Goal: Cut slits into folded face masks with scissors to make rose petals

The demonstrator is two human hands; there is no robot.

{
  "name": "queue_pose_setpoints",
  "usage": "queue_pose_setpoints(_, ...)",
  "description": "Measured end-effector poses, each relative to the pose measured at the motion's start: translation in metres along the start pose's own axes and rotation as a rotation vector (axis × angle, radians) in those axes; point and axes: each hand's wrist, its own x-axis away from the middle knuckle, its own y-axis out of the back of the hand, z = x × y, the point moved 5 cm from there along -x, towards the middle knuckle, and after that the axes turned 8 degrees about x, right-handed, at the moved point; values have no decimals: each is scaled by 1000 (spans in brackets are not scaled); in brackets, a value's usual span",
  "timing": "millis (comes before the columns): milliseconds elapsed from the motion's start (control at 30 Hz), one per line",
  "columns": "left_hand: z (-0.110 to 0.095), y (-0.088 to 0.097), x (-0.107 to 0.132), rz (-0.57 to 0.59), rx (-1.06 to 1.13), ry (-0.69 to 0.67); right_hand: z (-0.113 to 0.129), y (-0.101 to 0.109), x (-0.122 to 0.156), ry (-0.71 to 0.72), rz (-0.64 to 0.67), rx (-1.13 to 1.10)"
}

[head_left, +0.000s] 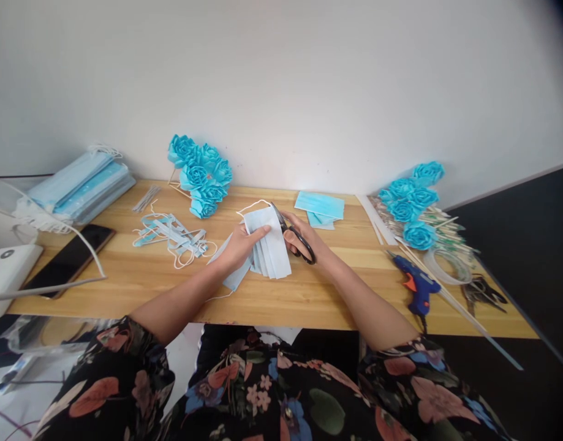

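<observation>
In the middle of the view my left hand (pixel 241 246) grips several pale blue face masks (pixel 272 257), held fanned out above the table, with a white ear loop at their top. My right hand (pixel 304 236) is closed round the black handles of a pair of scissors (pixel 309 250). The scissor blades lie along the upper right edge of the masks; whether they are cutting cannot be made out. Another mask (pixel 235 278) lies on the table under my left hand. Cut mask strips with ear loops (pixel 171 236) are heaped to the left.
Blue paper-like roses (pixel 201 174) stand at the back left, more roses (pixel 407 202) at the right. A mask stack (pixel 79 190), phone (pixel 72 260) and white device (pixel 10 275) occupy the left. Flat blue pieces (pixel 320 208) lie behind; a glue gun (pixel 416 285) and tape roll (pixel 449 266) right.
</observation>
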Motion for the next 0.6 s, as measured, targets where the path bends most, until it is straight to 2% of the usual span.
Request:
queue_pose_setpoints(367,0,-3,2,58,-31,0,0,1,1,-38,-49,-18)
queue_pose_setpoints(600,-4,-6,3,56,-18,3,3,3,2,-29,-53,-12)
